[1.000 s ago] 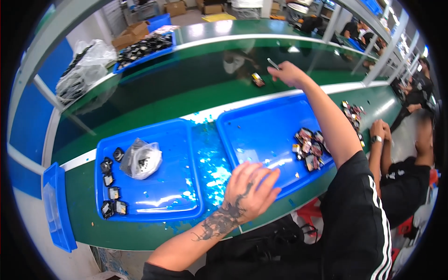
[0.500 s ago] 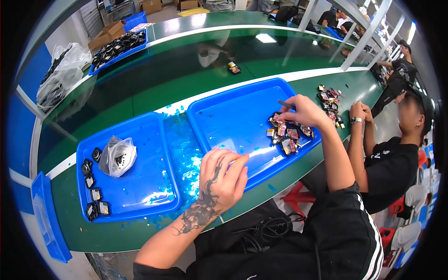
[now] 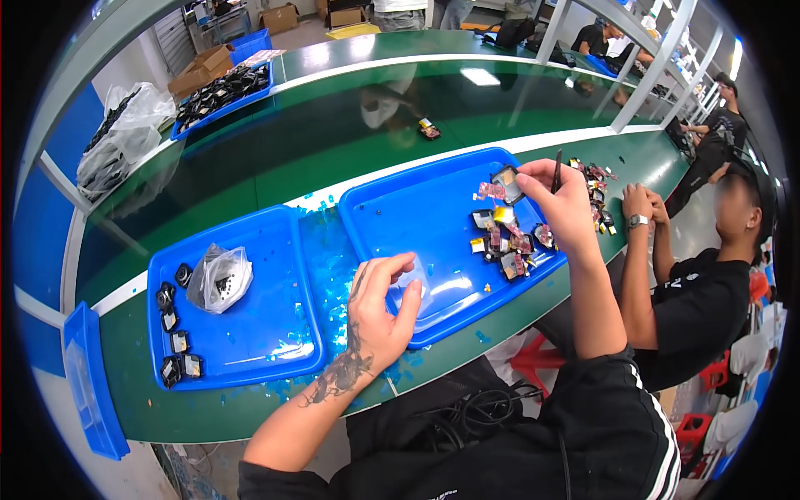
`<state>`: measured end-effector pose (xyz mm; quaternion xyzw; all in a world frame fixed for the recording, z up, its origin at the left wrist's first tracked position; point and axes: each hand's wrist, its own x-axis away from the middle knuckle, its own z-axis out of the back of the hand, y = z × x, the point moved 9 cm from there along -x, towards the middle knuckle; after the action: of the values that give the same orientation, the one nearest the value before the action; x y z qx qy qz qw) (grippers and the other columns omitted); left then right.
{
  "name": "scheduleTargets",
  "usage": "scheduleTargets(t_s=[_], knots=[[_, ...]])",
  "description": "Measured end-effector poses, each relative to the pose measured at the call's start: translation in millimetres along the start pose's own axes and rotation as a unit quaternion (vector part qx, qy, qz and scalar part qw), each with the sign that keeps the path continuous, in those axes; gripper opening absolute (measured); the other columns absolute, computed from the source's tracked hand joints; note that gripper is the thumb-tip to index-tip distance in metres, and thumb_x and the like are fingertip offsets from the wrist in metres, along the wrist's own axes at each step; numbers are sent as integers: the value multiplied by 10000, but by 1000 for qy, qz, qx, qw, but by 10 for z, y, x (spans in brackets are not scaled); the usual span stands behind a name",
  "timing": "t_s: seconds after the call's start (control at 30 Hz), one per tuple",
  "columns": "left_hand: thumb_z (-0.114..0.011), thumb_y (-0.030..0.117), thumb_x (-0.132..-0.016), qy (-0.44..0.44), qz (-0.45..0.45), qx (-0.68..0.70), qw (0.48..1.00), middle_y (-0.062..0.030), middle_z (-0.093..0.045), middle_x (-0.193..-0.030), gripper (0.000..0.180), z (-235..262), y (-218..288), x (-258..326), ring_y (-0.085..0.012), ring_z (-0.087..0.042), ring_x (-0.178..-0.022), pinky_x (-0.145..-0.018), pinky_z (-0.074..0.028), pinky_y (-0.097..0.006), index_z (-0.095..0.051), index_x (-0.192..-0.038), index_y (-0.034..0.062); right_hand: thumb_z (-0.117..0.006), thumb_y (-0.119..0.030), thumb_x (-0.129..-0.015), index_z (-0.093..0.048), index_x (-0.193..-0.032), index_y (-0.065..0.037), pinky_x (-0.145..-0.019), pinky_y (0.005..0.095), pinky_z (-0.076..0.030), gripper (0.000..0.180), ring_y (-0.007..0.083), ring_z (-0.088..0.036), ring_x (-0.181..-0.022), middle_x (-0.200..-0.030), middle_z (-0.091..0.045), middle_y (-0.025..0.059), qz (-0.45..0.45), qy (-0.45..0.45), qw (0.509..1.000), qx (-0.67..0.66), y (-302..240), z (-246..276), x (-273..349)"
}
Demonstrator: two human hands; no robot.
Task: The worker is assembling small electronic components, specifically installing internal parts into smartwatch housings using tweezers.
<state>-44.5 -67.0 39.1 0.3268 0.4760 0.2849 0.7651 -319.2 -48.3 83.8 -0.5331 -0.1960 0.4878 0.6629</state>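
My right hand (image 3: 560, 204) pinches a small black electronic housing (image 3: 507, 185) between thumb and fingers, above the far right part of the right blue tray (image 3: 354, 223). A pinkish circuit board (image 3: 490, 192) hangs at that housing's left side. A thin dark tool (image 3: 557, 171), perhaps tweezers, is tucked in the same hand and points up. Below lies a pile of similar housings (image 3: 510, 265) with boards and yellow parts. My left hand (image 3: 382, 312) hovers near the tray's left front rim, holding nothing, with curved fingers and thumb apart.
The left blue tray (image 3: 313, 321) holds a plastic bag (image 3: 218, 282) of small black pieces and several black housings (image 3: 170, 320). Blue film scraps litter the bench between the trays. On the right, a co-worker (image 3: 696, 292) sits by another pile (image 3: 593, 179). One housing (image 3: 428, 129) lies farther back.
My right hand has risen from the pile, lifting a housing with its board. The dark tool now points upward. My left hand's fingers have spread from a closer pinch.
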Motion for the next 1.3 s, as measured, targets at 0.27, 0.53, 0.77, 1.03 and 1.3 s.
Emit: scheduleTargets(t_s=[0.27, 0.53, 0.77, 1.03, 1.3], knots=[[-523, 114, -956, -53, 187, 276, 941, -111, -612, -1005, 311, -139, -306, 23, -145, -605, -866, -752, -507, -265, -483, -1244, 4, -702, -56, -811, -654, -930, 36, -627, 181, -468, 158, 47, -595, -706, -819, -663, 48, -48, -135, 982, -121, -173, -550, 326], [-544, 34, -927, -100, 212, 439, 867, -152, -621, -1080, 360, -281, -250, 17, -179, -636, -966, -819, -529, -305, -438, -1269, -8, -686, -80, -833, -657, -943, 12, -585, 161, -413, 146, 35, -573, -679, -815, -673, 39, -92, -195, 949, -231, -195, -973, 475], [-667, -28, -831, -6, 230, 393, 890, -124, -641, -975, 323, -78, -347, 16, -162, -647, -919, -795, -535, -267, -520, -1118, -27, -707, -116, -821, -657, -914, -15, -480, 154, -301, 146, -16, -477, -566, -720, -643, -25, -83, -102, 969, -209, -33, -1020, 580], [-738, 30, -767, 76, 15, 74, 994, -92, -695, -897, 379, 202, 101, -18, -212, -668, -880, -738, -536, -291, -572, -1107, -1, -666, -53, -845, -641, -1038, 26, -583, 162, -420, 211, 37, -555, -684, -860, -654, 32, -109, -53, 956, -267, 66, -1171, 810], [-738, 8, -698, 58, -137, -48, 988, -89, -683, -1000, 252, 216, 331, -13, -241, -587, -897, -778, -455, -345, -699, -945, 44, -640, -100, -897, -619, -976, -8, -396, 188, -188, 123, -22, -304, -447, -657, -535, -51, -192, -63, 870, -450, 177, -1306, 985]])
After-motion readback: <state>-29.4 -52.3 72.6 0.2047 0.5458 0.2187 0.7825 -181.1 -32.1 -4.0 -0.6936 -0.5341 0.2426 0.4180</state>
